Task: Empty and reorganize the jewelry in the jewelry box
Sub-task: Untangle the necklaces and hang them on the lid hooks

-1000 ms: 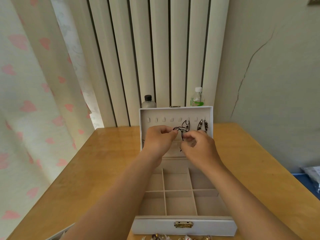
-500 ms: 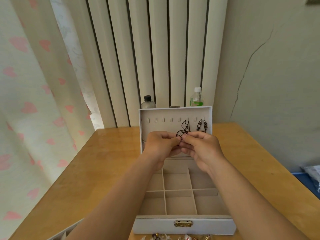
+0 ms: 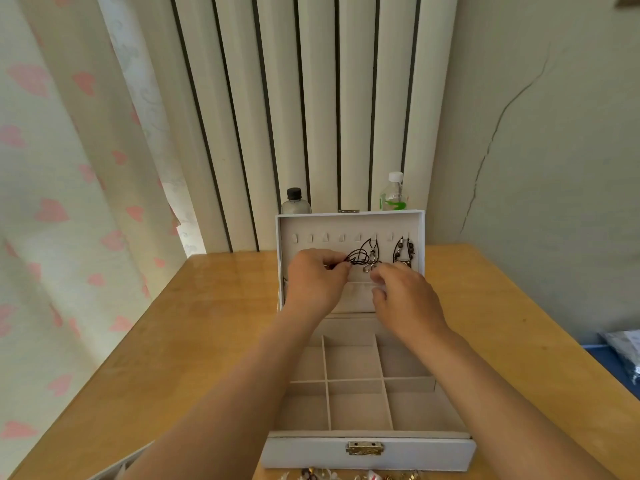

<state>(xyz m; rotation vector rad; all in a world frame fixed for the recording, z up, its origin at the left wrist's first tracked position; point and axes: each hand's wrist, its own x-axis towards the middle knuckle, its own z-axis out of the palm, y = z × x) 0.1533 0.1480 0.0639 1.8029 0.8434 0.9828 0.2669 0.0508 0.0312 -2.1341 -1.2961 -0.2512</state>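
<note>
Two hands up at upright lid [image 3: 311, 226] of white jewelry box [image 3: 311, 452], open at desk [image 3: 194, 341] near edge.

- Black-capped bottle [image 3: 294, 201] behind lid's left corner.
- Left hand [image 3: 317, 282] pinches black cord necklace [image 3: 360, 255]; cord hangs from hook row [image 3: 325, 238].
- Right hand [image 3: 405, 301] just beside, fingers curled at silver pendant [image 3: 369, 268]; cannot tell if gripping.
- Beaded strand [image 3: 403, 252] hangs at row's right end.
- White-capped bottle [image 3: 393, 195] behind lid's right corner.
- Loose jewelry [image 3: 363, 475] along near edge.

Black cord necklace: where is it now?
Head view, centre: the black cord necklace hangs in the raised lid, pinched by the left hand, right hand beside its pendant; a beaded piece hangs to its right.
</note>
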